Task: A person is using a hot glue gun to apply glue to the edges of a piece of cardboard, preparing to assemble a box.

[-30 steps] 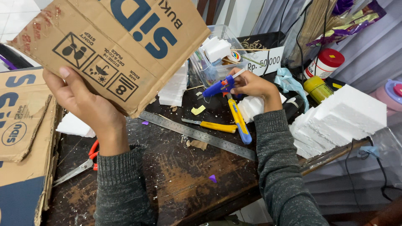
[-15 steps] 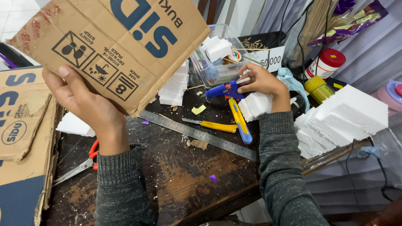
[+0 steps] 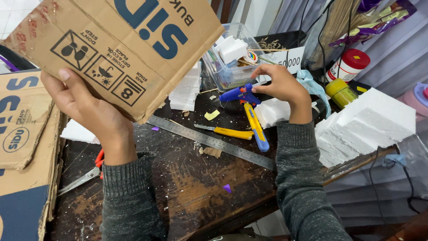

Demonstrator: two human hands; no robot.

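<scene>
My left hand grips a large piece of brown corrugated cardboard, thumb across its printed face and fingers behind, holding it tilted up over the left side of the dark wooden table. The sheet looks light and fairly stiff, yet I judge it would crease if I pinched hard, so the lower edge, where I have it, seems the sound place to hold; its torn corner near the steel ruler is weaker.

My right hand is closed on a blue glue gun, fingers wrapped about the handle end, the nozzle pointing left toward the cardboard. The gun is rigid plastic and, I would guess, hot at the tip, so the handle is the only part to take. The two hands are well apart.

Just below the gun lie a yellow-and-blue utility knife and a smaller yellow knife. White foam blocks sit at the right, a clear plastic bin behind, and red-handled scissors by my left sleeve.
</scene>
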